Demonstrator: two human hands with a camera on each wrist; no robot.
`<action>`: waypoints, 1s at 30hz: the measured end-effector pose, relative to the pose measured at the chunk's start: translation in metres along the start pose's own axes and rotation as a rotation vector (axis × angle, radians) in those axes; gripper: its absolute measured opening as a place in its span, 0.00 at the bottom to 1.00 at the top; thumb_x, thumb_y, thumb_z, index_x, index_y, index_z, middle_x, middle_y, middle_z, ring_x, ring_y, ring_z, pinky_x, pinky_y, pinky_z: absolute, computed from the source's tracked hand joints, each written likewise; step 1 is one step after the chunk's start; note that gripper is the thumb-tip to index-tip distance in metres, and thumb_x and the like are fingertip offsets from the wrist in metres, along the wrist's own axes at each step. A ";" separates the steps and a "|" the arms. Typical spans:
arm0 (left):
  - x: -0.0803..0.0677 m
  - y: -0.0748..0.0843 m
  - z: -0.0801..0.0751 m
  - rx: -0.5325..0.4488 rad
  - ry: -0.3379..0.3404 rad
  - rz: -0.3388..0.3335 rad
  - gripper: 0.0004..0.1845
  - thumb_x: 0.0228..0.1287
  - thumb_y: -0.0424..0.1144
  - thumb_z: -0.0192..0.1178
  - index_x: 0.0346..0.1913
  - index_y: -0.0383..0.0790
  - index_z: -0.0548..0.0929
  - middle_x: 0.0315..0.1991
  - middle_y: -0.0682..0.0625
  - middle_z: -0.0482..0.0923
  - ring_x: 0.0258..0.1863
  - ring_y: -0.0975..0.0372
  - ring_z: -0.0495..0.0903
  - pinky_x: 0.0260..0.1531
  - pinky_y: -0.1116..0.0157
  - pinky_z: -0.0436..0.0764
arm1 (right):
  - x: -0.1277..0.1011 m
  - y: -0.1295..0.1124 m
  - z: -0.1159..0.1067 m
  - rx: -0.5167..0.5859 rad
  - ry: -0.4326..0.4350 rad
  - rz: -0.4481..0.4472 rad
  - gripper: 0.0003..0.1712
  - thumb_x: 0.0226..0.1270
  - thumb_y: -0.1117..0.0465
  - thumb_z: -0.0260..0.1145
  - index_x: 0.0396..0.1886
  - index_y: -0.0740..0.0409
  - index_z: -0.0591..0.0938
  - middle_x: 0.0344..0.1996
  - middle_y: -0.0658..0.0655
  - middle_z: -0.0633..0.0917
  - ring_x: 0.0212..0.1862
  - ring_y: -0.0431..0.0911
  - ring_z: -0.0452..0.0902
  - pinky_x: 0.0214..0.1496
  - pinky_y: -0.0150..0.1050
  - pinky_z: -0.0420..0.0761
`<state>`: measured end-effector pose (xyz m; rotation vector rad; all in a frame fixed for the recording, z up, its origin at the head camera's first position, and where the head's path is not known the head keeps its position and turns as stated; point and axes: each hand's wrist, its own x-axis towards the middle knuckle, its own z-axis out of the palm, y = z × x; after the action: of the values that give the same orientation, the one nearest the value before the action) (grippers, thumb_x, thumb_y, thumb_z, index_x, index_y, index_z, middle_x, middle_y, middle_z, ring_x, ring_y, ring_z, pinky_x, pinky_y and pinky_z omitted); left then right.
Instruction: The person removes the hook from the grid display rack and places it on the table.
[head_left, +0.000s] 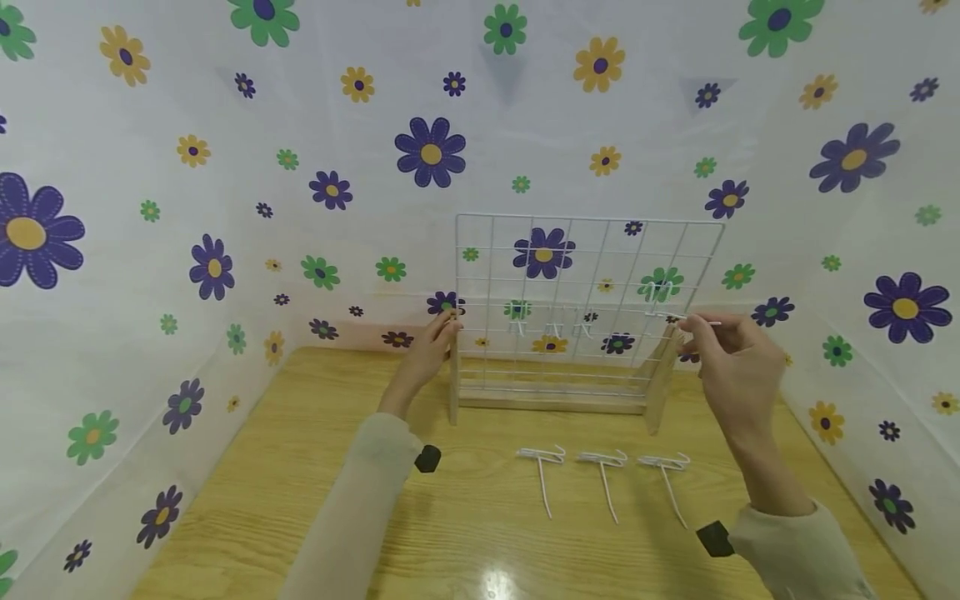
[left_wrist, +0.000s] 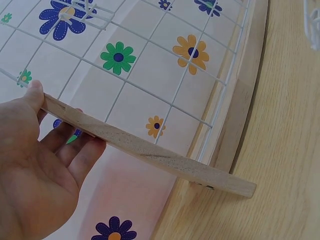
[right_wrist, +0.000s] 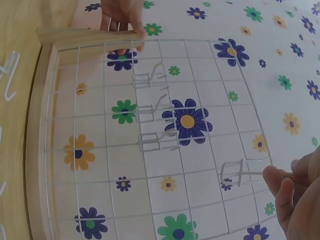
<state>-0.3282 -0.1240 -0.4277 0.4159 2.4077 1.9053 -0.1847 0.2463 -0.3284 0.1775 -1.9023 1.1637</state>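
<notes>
A white wire grid panel [head_left: 590,219] stands in a wooden frame. On its left side my left hand [head_left: 427,358] grips the wooden upright [left_wrist: 150,150], thumb on one face and fingers on the other. At the right side, my right hand [head_left: 738,367] pinches the stem of a white wire hook [right_wrist: 255,173] between thumb and fingertips. That hook's looped end overlaps the grid wires in the right wrist view. Three similar hooks hang in a row on the grid, among them an upper hook [right_wrist: 142,80] and a lower hook [right_wrist: 150,145].
Three more white hooks lie in a row on the wooden table [head_left: 480,517] before the stand: a left hook [head_left: 544,487], a middle hook [head_left: 609,492] and a right hook [head_left: 672,498]. Flower-printed sheeting [head_left: 525,108] closes in the back and both sides.
</notes>
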 end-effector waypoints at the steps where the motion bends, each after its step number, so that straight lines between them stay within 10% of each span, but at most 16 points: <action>1: 0.000 0.000 0.000 0.001 0.002 0.000 0.30 0.86 0.50 0.42 0.83 0.47 0.57 0.80 0.41 0.58 0.78 0.45 0.58 0.70 0.48 0.71 | -0.001 0.002 -0.002 -0.005 0.003 0.000 0.08 0.73 0.69 0.67 0.43 0.72 0.86 0.32 0.36 0.87 0.25 0.31 0.82 0.16 0.20 0.70; 30: 0.001 -0.001 0.000 -0.005 0.000 0.004 0.28 0.87 0.48 0.42 0.82 0.47 0.60 0.77 0.39 0.64 0.77 0.44 0.60 0.70 0.47 0.71 | -0.034 0.046 -0.062 -0.131 0.047 0.195 0.08 0.73 0.69 0.67 0.44 0.73 0.85 0.30 0.29 0.86 0.23 0.28 0.81 0.17 0.20 0.71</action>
<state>-0.3294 -0.1237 -0.4285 0.4201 2.4029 1.9130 -0.1506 0.3098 -0.3727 -0.1086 -1.9800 1.1551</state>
